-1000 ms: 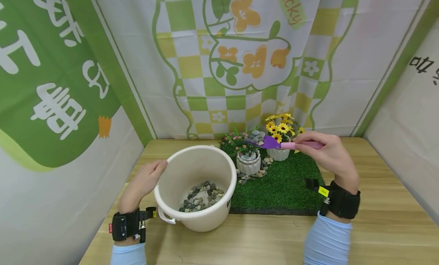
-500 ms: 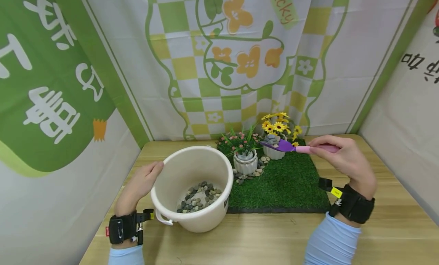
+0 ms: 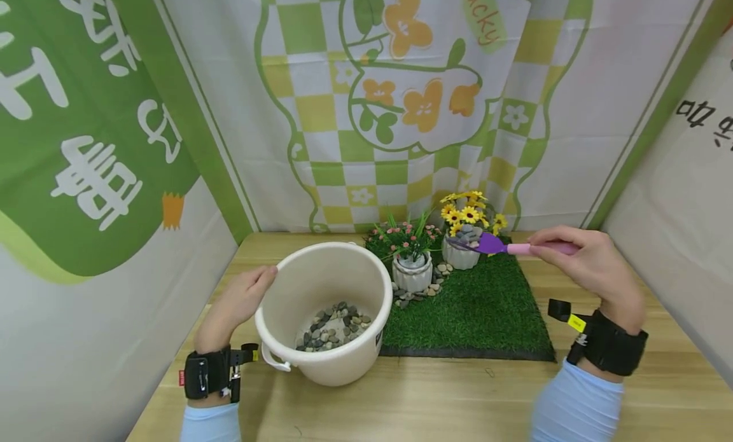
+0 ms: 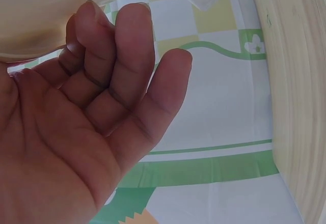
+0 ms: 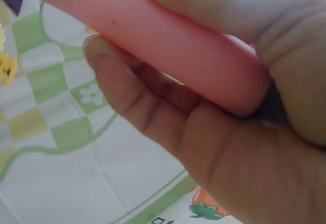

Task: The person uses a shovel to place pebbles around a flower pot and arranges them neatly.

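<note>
My right hand (image 3: 584, 259) grips the pink handle of a small purple garden trowel (image 3: 491, 243). Grey pebbles (image 3: 468, 233) are heaped on its blade, which hovers in front of the potted yellow flowers (image 3: 468, 213). In the right wrist view, thumb and fingers wrap the pink handle (image 5: 168, 43). My left hand (image 3: 236, 302) holds the left rim of a cream bucket (image 3: 338, 359), thumb at the edge. Its fingers (image 4: 135, 51) curl beside the bucket's outer wall in the left wrist view. More pebbles (image 3: 332, 331) lie on the bucket's bottom.
An artificial grass mat (image 3: 469, 315) covers the table right of the bucket. A white pot (image 3: 412, 273) with pink flowers stands on it, pebbles (image 3: 420, 294) scattered around its base. Another white pot (image 3: 460, 254) bears the yellow flowers. Patterned curtains (image 3: 338, 137) enclose the wooden table (image 3: 435, 404).
My right hand has carried the loaded trowel rightward, from over the pink flowers to in front of the yellow flowers' pot. The left hand has stayed on the bucket rim.
</note>
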`<state>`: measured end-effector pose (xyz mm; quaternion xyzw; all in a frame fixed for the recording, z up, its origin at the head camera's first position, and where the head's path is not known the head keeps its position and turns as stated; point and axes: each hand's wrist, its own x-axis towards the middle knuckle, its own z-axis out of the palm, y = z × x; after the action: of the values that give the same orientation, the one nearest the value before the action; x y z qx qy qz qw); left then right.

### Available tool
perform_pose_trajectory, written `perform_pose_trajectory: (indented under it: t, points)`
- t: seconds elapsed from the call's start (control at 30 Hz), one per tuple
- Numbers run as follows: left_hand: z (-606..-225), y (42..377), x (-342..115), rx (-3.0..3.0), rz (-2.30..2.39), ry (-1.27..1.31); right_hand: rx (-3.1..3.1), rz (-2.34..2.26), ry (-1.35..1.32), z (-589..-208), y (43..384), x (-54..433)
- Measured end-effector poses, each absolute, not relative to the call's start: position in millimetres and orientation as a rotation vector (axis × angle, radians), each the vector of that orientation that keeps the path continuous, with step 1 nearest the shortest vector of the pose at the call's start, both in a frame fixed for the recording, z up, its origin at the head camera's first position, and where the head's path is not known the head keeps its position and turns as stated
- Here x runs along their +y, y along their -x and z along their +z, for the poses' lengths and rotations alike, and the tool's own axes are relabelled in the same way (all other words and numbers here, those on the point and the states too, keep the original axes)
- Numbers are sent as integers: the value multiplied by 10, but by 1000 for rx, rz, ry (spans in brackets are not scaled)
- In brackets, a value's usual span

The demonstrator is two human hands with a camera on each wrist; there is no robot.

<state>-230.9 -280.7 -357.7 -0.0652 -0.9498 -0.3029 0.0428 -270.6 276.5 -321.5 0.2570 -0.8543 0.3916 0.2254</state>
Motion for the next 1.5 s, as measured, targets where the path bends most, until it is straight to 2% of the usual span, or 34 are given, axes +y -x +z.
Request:
perform_pose_trajectory:
  t: [0.27, 0.43, 1.03, 1.5]
  points:
    - [-3535, 2348, -2798, -2943, -948, 201, -2320, 869, -837, -3170, 2779, 3040]
    - [-3505, 2345, -2810, -2957, -943, 193, -2406, 839, -783, -3184, 2760, 3107]
    - [-3612, 2376, -2792, -2954, -957, 181, -2509, 810, -673, -3489, 2826, 3078]
    - [-3566, 2325, -2808, -2921, -960, 199, -2566, 709, -766, -3558, 2963, 2990]
